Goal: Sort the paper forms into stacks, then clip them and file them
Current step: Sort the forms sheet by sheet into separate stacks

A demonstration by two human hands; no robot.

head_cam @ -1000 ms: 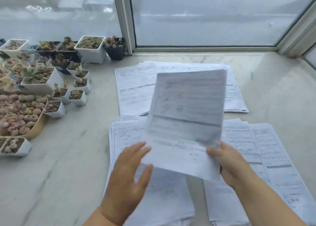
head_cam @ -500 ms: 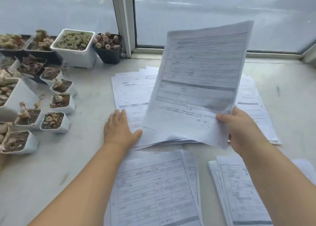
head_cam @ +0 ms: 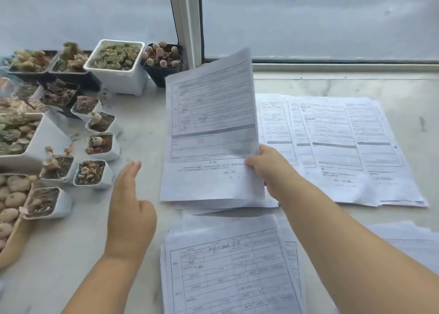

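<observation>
My right hand (head_cam: 268,168) pinches the right edge of a printed form (head_cam: 211,133), which stands tilted up over the left end of the far paper stack. That far stack of forms (head_cam: 332,145) is spread across the marble sill to the right. A near stack of gridded forms (head_cam: 228,266) lies in front of me. A third pile (head_cam: 408,237) shows at the right edge behind my right arm. My left hand (head_cam: 129,209) hovers with straight fingers left of the held form, holding nothing.
Several small white pots of succulents (head_cam: 92,173) crowd the left side of the sill, with a larger white pot (head_cam: 116,66) and a black pot (head_cam: 161,61) by the window frame (head_cam: 187,23). Bare marble (head_cam: 403,85) lies at the far right.
My right hand has carried the form leftward and lower, toward the left end of the far stack. My left hand has lifted off the papers and drawn back to the left.
</observation>
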